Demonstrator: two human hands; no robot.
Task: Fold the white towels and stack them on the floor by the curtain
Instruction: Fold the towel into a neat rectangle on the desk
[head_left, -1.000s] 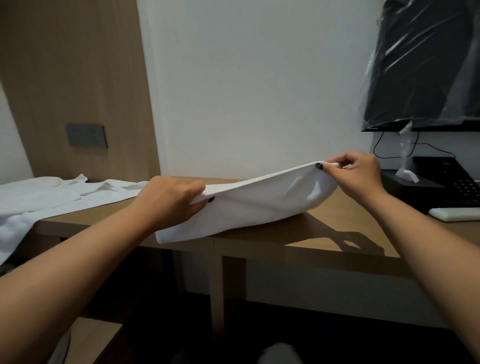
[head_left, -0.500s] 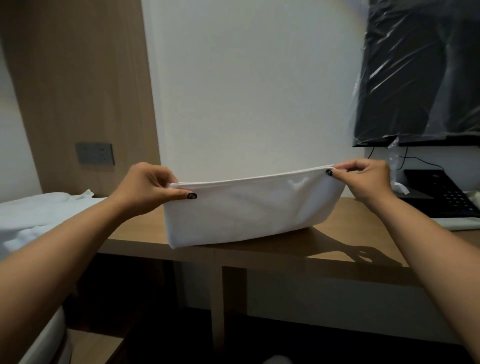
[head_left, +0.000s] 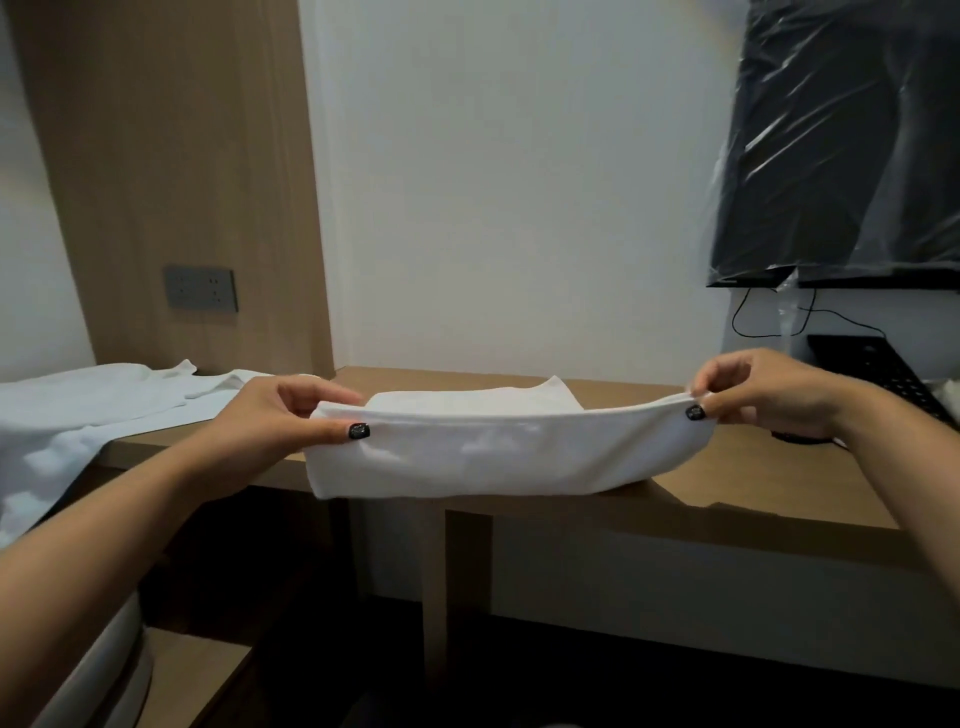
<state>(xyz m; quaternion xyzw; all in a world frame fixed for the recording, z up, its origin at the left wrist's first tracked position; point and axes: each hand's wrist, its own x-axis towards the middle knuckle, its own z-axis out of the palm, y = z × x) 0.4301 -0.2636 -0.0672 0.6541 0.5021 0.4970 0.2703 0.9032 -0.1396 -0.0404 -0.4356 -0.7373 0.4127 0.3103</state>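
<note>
A person stands at a long wooden surface (head_left: 753, 486) set against a white wall, holding a white towel (head_left: 498, 457) stretched between both hands. The left hand (head_left: 291, 415) pinches the towel's upper left corner between thumb and forefinger, and the right hand (head_left: 753, 395) pinches the upper right corner the same way (both thumbnails are painted dark). Held taut at the two corners, the top edge runs nearly straight, which likely keeps the layers lined up for a fold. The towel is already doubled: its near panel hangs down over the front edge of the surface, while its far part lies flat on the wood behind the hands, one corner peeking up toward the wall. Resting part of the cloth on the surface seems to take the weight and let the fold settle squarely.

To the left, more white towels (head_left: 104, 410) lie loose and rumpled, spilling off the end of the surface, apparently waiting their turn. A grey wall socket (head_left: 201, 288) sits on a wooden panel above them. At the right, a dark screen wrapped in clear plastic (head_left: 841, 140) hangs on the wall, with a black telephone (head_left: 878, 374) below it. Neither the curtain nor any stack on the floor is in sight, so the stacking looks still to come.
</note>
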